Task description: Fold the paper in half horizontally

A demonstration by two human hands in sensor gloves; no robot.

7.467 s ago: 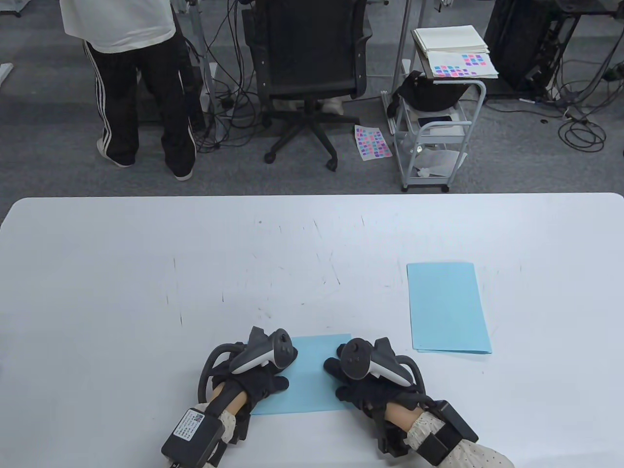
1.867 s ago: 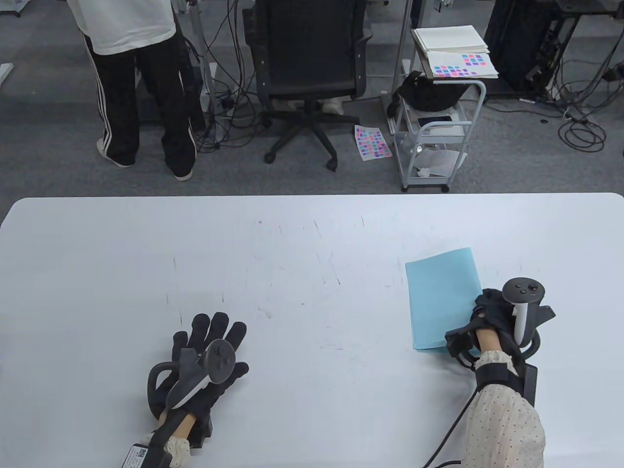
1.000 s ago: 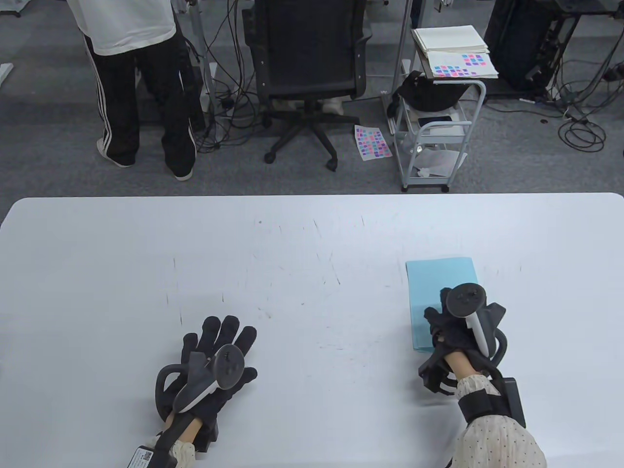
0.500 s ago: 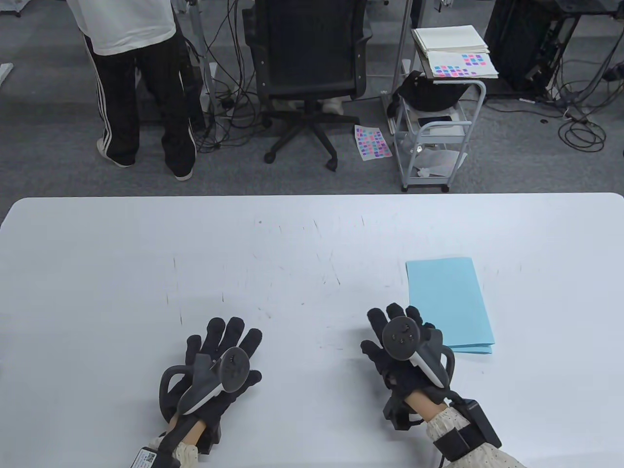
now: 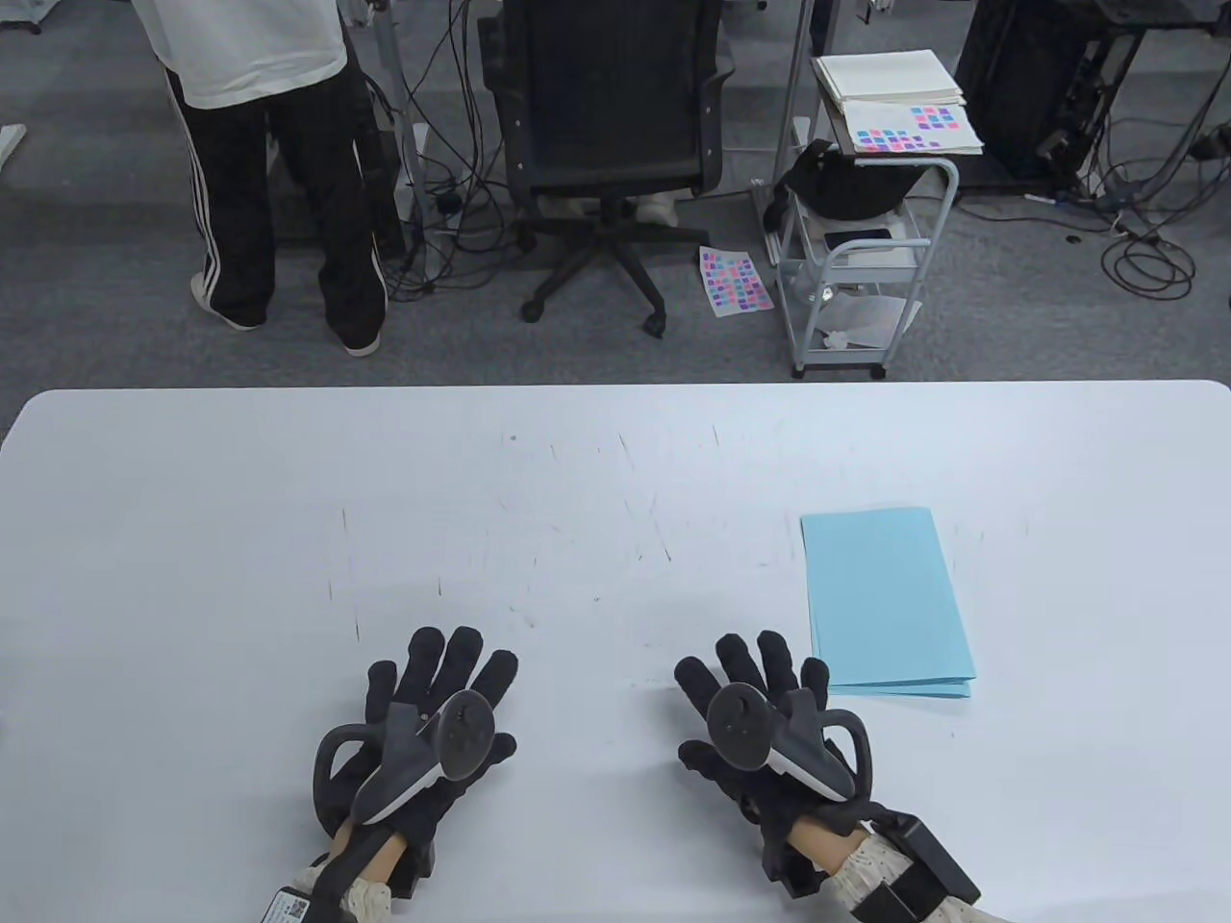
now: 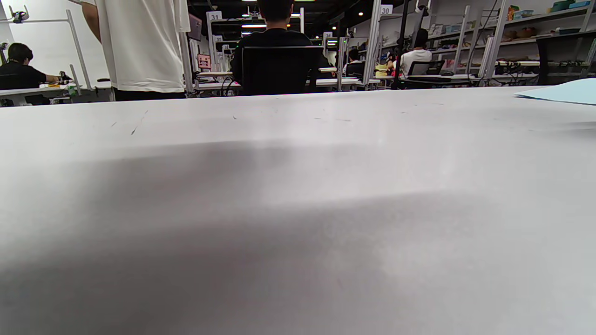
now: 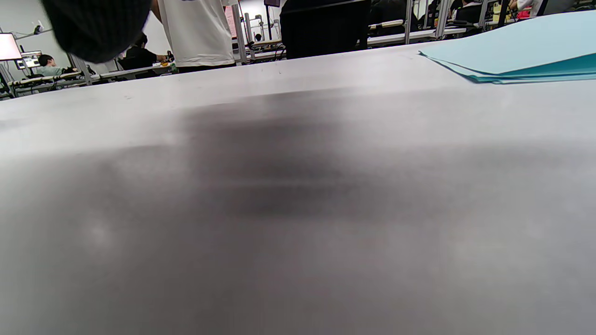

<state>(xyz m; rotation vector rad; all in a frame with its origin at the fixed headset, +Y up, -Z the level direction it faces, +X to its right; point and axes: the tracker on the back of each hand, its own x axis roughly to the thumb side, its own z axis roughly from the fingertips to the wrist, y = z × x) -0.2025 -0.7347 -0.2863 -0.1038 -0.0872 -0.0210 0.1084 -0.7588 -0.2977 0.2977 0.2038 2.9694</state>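
Note:
A stack of folded light blue paper [image 5: 885, 601] lies flat on the right side of the white table [image 5: 615, 481]. It also shows in the right wrist view [image 7: 517, 51] and at the far right edge of the left wrist view [image 6: 563, 92]. My left hand [image 5: 438, 692] rests flat on the table near the front edge, fingers spread, holding nothing. My right hand [image 5: 755, 687] rests flat on the table just left of the paper's near left corner, fingers spread, holding nothing.
Beyond the table's far edge stand an office chair [image 5: 606, 144], a person [image 5: 260, 163] and a small white cart [image 5: 866, 240] with papers on top. Cables lie on the floor.
My right hand laid the folded sheet on the stack, pressed it, then drew back left and toward me. It now rests flat beside the stack. My left hand barely moved.

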